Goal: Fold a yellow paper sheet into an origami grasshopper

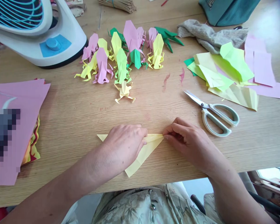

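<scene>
A pale yellow sheet of paper (140, 158), folded into a triangle, lies on the table close to its front edge. My left hand (126, 144) rests over its middle with fingers curled down onto the upper fold, covering part of the sheet. At the sheet's right corner, my right hand (188, 137) pinches the tip between thumb and fingers. Scissors (206, 107) with white and grey handles lie beyond my right hand, blades slightly apart. Straight ahead stands a small cream folded paper figure (124, 91).
Several pink, yellow and green origami figures (121, 63) stand in a group behind. A white fan (60, 37) occupies the back left, above pink paper sheets (28, 102). On the right are coloured paper scraps (235, 96), a grey cloth (200, 32) and a teal bag (226, 12).
</scene>
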{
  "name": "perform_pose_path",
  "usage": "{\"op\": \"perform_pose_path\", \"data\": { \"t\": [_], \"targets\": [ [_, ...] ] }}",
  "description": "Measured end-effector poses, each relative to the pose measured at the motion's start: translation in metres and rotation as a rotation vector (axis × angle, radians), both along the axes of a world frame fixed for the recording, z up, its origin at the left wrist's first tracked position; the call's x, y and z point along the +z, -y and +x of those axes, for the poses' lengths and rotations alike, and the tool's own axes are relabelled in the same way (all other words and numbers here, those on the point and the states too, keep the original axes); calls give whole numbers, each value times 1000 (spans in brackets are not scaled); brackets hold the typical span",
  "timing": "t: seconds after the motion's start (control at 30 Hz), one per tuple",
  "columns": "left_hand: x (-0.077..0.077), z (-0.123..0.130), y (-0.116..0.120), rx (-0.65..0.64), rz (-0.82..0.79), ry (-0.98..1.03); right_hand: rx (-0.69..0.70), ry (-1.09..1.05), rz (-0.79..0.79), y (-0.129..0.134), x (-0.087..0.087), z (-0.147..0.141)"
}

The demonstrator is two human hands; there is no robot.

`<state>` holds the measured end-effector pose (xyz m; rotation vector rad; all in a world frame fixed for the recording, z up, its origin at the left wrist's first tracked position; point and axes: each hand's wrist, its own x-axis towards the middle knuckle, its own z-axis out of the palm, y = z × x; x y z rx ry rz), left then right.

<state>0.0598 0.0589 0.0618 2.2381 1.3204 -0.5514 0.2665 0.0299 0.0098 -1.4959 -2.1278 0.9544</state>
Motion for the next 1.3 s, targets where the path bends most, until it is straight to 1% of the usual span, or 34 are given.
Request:
{"op": "perform_pose_path", "data": {
  "t": [0.17,0.27,0.33,0.4,0.57,0.67,0.8,0.93,1.2,1.3],
  "targets": [
    [1,1,-3,-2,-20,-36,-100,-50,92,2,-2,8],
    [1,3,-4,1,-9,-40,-96,-64,106,3,-2,9],
    [0,4,-4,2,3,-42,-65,-78,108,6,-3,10],
    [-1,4,-4,4,11,-40,-21,-81,147,12,-4,11],
    [-6,3,-5,2,40,-4,156,16,336,31,-10,15],
    [-6,3,-5,-3,42,-16,220,94,415,39,-13,16],
    [-5,3,-4,-11,55,-10,244,138,404,42,-14,18],
    [-4,3,-5,-17,45,-10,239,173,392,43,-16,18],
    [0,7,-8,-22,11,-68,216,208,428,36,-13,9],
    [0,5,-8,-29,24,-61,209,229,441,35,-13,8]
  ]
}}
